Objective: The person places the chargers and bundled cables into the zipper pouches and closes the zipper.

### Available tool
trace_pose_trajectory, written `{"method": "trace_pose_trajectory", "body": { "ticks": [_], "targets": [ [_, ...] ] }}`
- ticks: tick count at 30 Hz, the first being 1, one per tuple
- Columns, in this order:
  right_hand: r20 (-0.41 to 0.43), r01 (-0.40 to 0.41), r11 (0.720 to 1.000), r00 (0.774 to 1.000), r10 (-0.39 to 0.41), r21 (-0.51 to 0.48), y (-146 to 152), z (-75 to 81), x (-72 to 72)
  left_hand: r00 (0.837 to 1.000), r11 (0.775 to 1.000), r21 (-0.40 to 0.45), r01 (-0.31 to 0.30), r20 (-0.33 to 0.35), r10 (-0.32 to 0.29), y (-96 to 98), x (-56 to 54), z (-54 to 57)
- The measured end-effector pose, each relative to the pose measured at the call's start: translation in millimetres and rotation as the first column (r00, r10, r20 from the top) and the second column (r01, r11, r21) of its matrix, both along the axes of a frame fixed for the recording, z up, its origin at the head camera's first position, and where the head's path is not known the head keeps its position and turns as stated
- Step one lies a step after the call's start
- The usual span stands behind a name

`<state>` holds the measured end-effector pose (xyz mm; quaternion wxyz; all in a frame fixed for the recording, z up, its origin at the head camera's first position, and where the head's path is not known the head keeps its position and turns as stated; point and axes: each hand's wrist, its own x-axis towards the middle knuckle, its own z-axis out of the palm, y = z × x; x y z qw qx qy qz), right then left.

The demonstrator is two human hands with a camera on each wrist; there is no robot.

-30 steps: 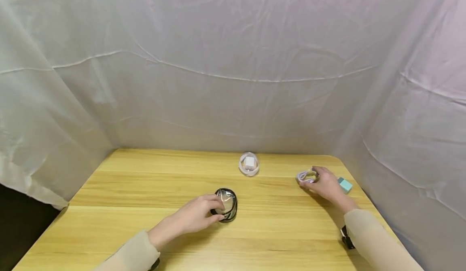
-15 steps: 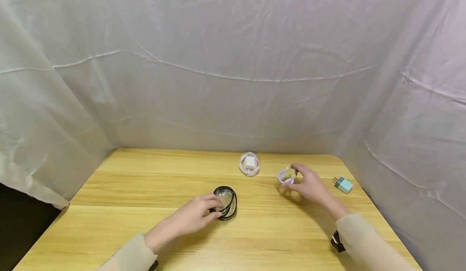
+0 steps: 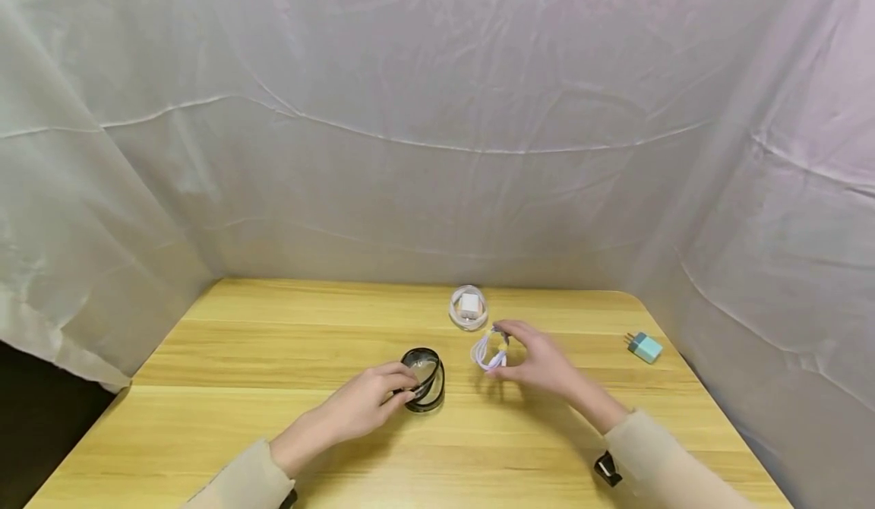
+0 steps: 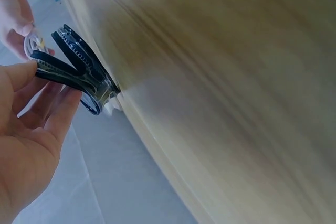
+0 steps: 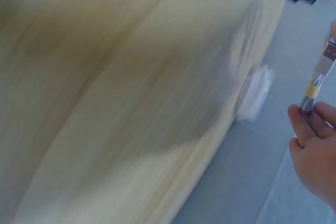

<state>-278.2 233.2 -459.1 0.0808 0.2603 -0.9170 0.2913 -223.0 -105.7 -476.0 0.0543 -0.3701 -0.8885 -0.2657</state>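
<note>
My left hand (image 3: 365, 401) pinches the near-left rim of a small round zip case (image 3: 434, 396), clear with black edging. In the left wrist view the zip case (image 4: 89, 74) gapes open, its toothed zip edges spread apart. My right hand (image 3: 538, 362) holds a coiled pale lavender USB cable (image 3: 482, 349) between thumb and fingers, just right of the case and raised over the table. A yellow tie and the metal USB plug of the cable (image 5: 316, 82) show in the right wrist view.
A white charger plug (image 3: 469, 306) sits inside a coiled white cable (image 3: 454, 316) near the back edge of the wooden table (image 3: 273, 342). At the right lies a teal charger plug (image 3: 645, 348), prongs to the left. Pale cloth (image 3: 437, 190) hangs behind and at both sides.
My right hand has carried the lavender cable leftward, away from the teal plug and close to the case. The left hand has kept its place, and the case's rim has tilted slightly.
</note>
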Motion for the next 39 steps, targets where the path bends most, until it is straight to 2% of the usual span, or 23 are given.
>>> {"method": "trace_pose_trajectory", "body": {
  "ticks": [5, 12, 19, 39],
  "targets": [
    [0.074, -0.051, 0.999, 0.996, 0.051, -0.006, -16.6, 1.1, 8.3, 1.0, 1.0, 0.007, -0.004, -0.009, 0.004, 0.9, 0.0, -0.6],
    [0.099, -0.129, 0.992, 0.987, 0.127, 0.011, -33.4, 0.5, 15.8, 0.999, 1.0, 0.009, -0.002, -0.034, 0.003, 2.9, -1.4, -0.9],
    [0.101, -0.207, 0.978, 0.974, 0.203, 0.027, -45.8, -1.7, 16.7, 0.998, 1.0, 0.029, -0.007, -0.055, 0.008, 3.9, -0.9, -0.6],
    [0.159, -0.294, 0.948, 0.949, 0.273, 0.126, -59.1, -8.1, 15.2, 0.996, 0.99, 0.138, -0.031, -0.075, 0.041, 6.2, 0.6, 1.2]
  ]
}}
